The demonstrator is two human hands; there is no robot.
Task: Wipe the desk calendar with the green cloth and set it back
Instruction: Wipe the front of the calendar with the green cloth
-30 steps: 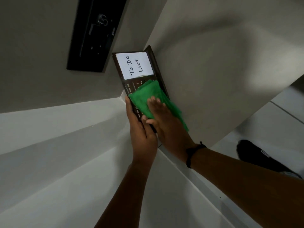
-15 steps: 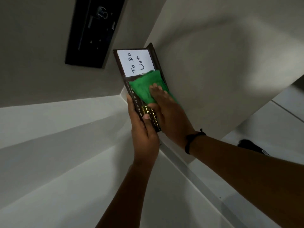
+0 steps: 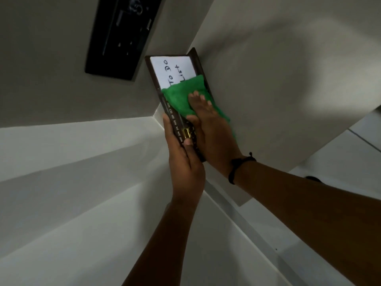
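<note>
The desk calendar [image 3: 156, 79] is a dark brown board with a white "To Do List" card at its far end and month names along its left strip. It is lifted off the surface. My left hand [image 3: 183, 162] grips its near end, thumb on the month strip by a gold slider. The green cloth [image 3: 179, 98] lies across the middle of the board and covers the card's lower edge. My right hand [image 3: 208, 129] presses flat on the cloth, fingers pointing away from me. A black band sits on my right wrist.
A black switch panel [image 3: 121, 36] is mounted on the grey wall at upper left. A pale desk top [image 3: 278, 89] stretches to the right behind the calendar. White ledges [image 3: 72, 162] run below my arms. Floor tiles show at far right.
My right hand has slid the green cloth up the calendar, from near its middle to the lower edge of the white card. My left hand has kept its grip.
</note>
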